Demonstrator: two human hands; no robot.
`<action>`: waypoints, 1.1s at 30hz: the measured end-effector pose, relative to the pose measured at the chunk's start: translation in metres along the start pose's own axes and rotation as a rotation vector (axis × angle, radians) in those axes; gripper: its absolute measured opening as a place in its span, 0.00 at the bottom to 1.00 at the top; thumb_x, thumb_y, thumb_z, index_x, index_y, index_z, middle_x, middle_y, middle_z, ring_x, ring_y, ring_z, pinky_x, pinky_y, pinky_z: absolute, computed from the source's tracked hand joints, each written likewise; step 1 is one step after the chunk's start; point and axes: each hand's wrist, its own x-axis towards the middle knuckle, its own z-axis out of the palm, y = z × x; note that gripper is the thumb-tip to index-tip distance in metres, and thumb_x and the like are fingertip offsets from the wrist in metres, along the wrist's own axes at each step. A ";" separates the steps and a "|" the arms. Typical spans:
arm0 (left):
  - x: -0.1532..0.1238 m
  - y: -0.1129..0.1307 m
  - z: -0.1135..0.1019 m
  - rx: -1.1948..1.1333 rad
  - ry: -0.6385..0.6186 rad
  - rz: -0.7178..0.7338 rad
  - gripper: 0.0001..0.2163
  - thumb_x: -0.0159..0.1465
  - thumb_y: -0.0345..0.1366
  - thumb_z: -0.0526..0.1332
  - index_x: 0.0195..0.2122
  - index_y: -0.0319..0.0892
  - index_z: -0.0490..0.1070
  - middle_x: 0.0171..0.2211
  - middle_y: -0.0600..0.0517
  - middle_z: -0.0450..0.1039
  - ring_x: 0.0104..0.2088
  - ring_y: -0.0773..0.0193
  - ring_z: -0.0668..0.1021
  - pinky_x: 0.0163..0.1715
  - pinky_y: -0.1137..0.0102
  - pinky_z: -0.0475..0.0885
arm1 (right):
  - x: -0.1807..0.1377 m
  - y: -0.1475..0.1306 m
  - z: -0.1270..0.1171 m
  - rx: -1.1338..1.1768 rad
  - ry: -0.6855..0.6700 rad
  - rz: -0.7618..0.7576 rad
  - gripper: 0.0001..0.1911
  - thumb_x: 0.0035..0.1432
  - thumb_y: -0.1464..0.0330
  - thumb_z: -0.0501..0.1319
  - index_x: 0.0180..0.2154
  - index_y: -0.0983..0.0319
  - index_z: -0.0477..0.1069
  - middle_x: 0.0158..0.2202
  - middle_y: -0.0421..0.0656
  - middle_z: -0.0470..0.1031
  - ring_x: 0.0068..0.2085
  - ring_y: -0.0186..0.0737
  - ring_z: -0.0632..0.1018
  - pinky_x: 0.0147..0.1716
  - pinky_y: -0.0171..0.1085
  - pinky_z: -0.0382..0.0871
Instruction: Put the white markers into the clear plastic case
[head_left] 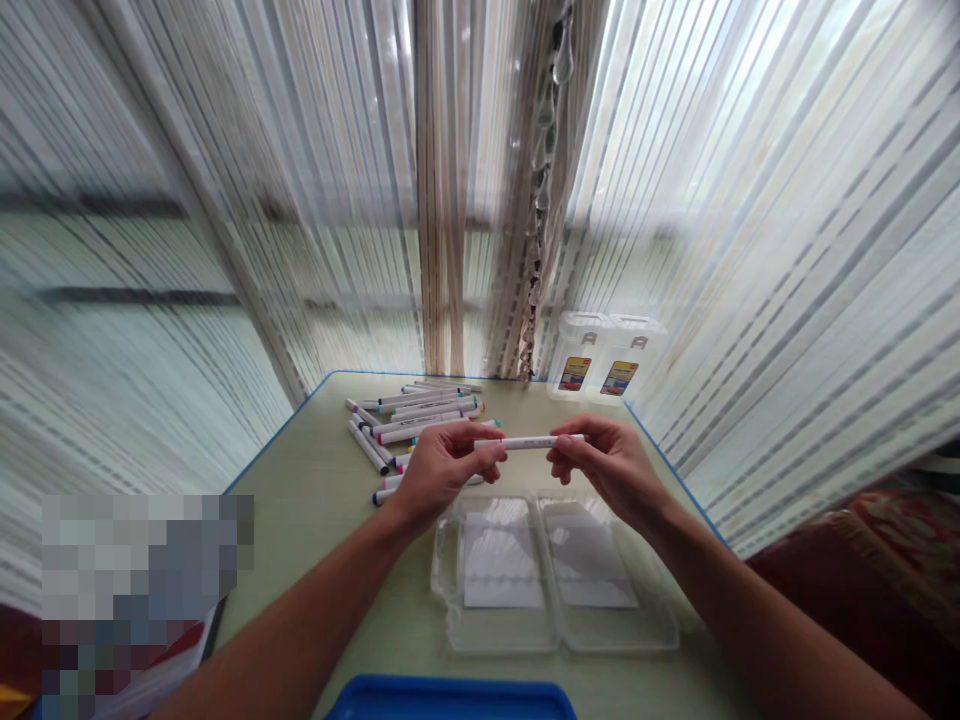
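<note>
A white marker pen [529, 442] is held level between my two hands above the table. The fingers of my left hand [448, 462] pinch its left end, and my right hand [600, 452] grips the right end. Small print shows along the barrel; its tips are covered by my fingers. Just below lies a clear plastic case [559, 640], opened flat, with white paper in both halves. Left of my left hand, a loose pile of markers [420, 412] with coloured ends covers the table, partly hidden by that hand.
Two clear plastic cases [598, 362] with printed labels stand upright at the table's back right. A blue tray [454, 697] is at the near edge. String curtains [360, 200] hang behind the blue-edged table [300, 520]. Something at the lower left is blurred out.
</note>
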 end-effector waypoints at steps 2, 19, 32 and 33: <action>0.000 0.000 0.000 0.014 -0.005 -0.008 0.13 0.54 0.37 0.71 0.38 0.34 0.79 0.23 0.49 0.77 0.22 0.67 0.76 0.26 0.72 0.71 | 0.000 0.000 0.000 -0.008 -0.006 0.006 0.09 0.52 0.65 0.71 0.32 0.64 0.77 0.25 0.44 0.80 0.23 0.38 0.78 0.21 0.35 0.72; -0.002 -0.002 0.002 0.071 -0.068 0.037 0.12 0.57 0.37 0.69 0.38 0.34 0.79 0.25 0.49 0.78 0.23 0.68 0.77 0.25 0.74 0.73 | -0.003 -0.001 0.006 -0.245 -0.041 0.058 0.14 0.48 0.63 0.72 0.34 0.65 0.77 0.22 0.42 0.77 0.22 0.35 0.76 0.23 0.34 0.72; -0.006 -0.006 0.011 0.133 -0.190 0.020 0.11 0.57 0.35 0.69 0.38 0.33 0.77 0.26 0.48 0.78 0.26 0.65 0.80 0.28 0.74 0.75 | -0.006 -0.001 0.009 -0.593 -0.074 -0.094 0.16 0.47 0.59 0.72 0.28 0.66 0.76 0.21 0.39 0.72 0.23 0.31 0.68 0.20 0.30 0.57; -0.007 -0.007 0.011 0.119 -0.200 0.013 0.11 0.57 0.34 0.69 0.39 0.33 0.77 0.26 0.48 0.78 0.27 0.65 0.80 0.29 0.73 0.75 | -0.006 -0.001 0.009 -0.584 -0.071 -0.089 0.16 0.47 0.59 0.72 0.28 0.66 0.76 0.20 0.39 0.71 0.23 0.30 0.67 0.20 0.30 0.56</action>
